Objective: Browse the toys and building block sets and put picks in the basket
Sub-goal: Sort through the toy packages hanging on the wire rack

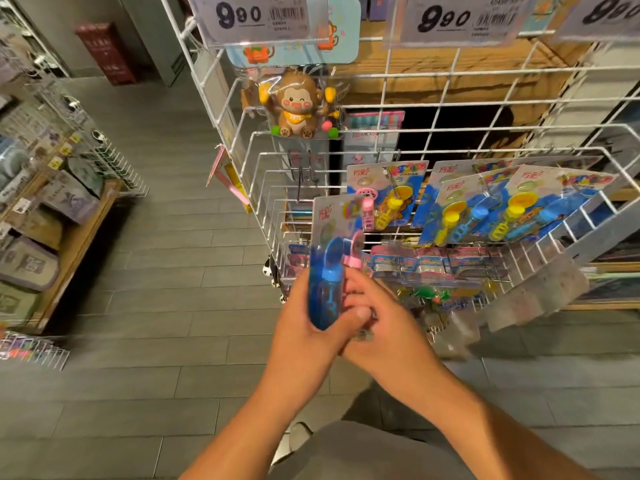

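At the centre of the frame the left hand grips a carded bubble-wand toy pack, thumb curled over the blue wand at the pack's lower end, the card standing nearly upright and tilted a little left. The right hand meets it from the right, fingers curled against the pack's edge near the pink wand; whether it pinches the card or only steadies it I cannot tell through the blur. So one pick seems to be in hand and under inspection, but no basket shows anywhere in the frame, and the step of dropping it in looks not yet done; browsing of the remaining stock also appears left. Just behind the hands, the white wire display rack juts forward, its bin rims close to the pack's top edge, so a lift upward risks catching wire. More bubble-wand packs hang on hooks at right centre, a monkey toy at upper centre under the price tags. Open grey floor lies to the left and below, the freest way to draw back; a wooden shelf bounds the far left.
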